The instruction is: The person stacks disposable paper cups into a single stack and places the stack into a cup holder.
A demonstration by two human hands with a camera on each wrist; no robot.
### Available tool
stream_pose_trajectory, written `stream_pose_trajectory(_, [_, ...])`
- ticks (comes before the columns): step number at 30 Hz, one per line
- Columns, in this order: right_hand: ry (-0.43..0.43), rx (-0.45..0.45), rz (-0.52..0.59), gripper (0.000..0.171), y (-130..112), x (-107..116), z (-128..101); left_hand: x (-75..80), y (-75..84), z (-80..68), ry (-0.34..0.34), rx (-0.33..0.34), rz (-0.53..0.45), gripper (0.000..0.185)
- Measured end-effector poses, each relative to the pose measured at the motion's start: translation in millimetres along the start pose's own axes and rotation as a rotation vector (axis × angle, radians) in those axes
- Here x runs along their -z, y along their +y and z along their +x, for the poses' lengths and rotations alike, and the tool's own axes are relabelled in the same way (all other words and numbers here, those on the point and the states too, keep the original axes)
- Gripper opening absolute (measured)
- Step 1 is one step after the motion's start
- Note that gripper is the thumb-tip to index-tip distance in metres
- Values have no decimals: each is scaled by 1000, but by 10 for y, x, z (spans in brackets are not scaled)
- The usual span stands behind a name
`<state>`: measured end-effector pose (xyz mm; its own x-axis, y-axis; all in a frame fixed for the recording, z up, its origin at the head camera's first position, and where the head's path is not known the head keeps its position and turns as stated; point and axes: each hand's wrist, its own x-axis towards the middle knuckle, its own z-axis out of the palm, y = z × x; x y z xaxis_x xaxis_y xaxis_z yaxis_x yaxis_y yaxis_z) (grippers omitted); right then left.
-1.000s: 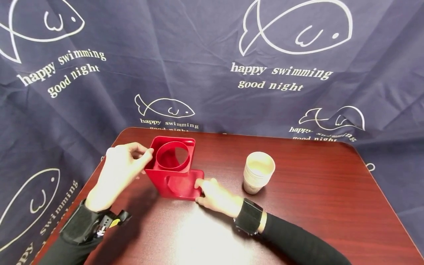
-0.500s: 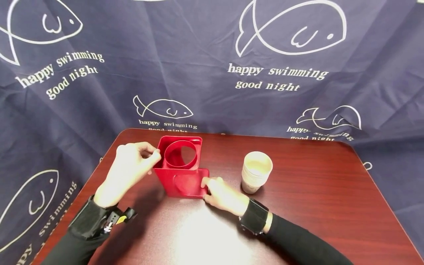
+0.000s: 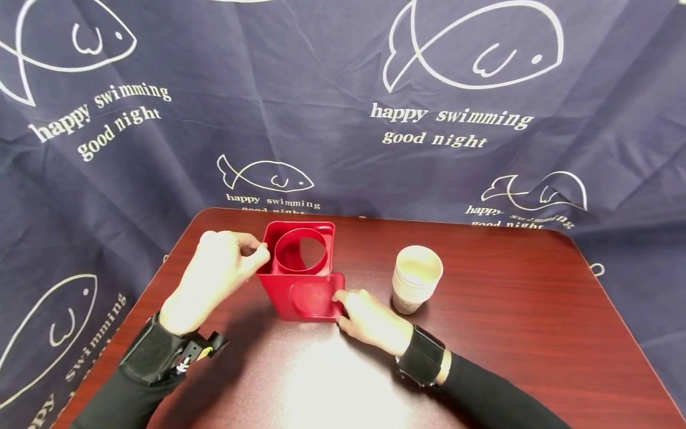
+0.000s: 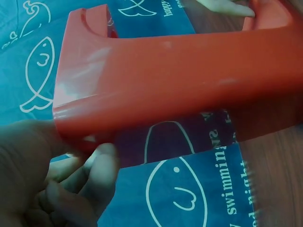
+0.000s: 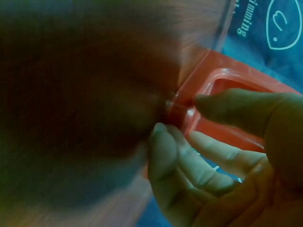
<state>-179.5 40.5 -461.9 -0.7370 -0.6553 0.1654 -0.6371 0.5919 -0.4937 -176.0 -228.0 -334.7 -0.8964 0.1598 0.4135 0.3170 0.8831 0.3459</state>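
Head view: a red holder (image 3: pixel 301 280), with a ring at its top and a flat base plate at the front, is shown standing on the tabletop (image 3: pixel 509 333) between both hands. Its upper left corner is pinched by the left hand (image 3: pixel 217 277), thumb against curled fingers; the right front corner of the base plate is gripped by the right hand (image 3: pixel 370 319). A stack of cups (image 3: pixel 417 286) is seen just to the right, apart from both hands. The step in hand is judged to be the positioning or steadying of the holder; the next move would likely call for the right hand to be freed while the holder is kept upright by the left. In the left wrist view, only the holder's side wall (image 4: pixel 175 71) and the curled fingers (image 4: pixel 102 175) beneath its edge are shown. The right wrist view is largely filled by a dark blur, so only the fingers (image 5: pixel 208 165) at the plate's rim (image 5: pixel 222 78) can be made out. The ring's interior is partly hidden.
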Motion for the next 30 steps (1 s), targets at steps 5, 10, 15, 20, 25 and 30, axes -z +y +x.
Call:
stream_pose_trajectory(5, [-26,-15,17,16,-80,100,-118,11,15,27,-48,48,-11,15])
stream_pose_trajectory(10, [-14,-11,57,12,-217,355,-264,16,-13,40,-81,78,-29,16])
stream_pose_trajectory(15, [80,35,47,20,-276,673,-421,13,-60,49,-86,48,-44,17])
stream_pose_trajectory(20, [198,40,92,25,-305,942,-553,-5,-79,41,-92,19,-52,21])
stream_pose_trajectory(25, [372,97,83,24,-295,1145,-650,26,-85,33,-174,63,-115,26])
stream_pose_trajectory(30, [559,101,28,26,-254,1329,-735,66,-100,37,-280,159,-205,24])
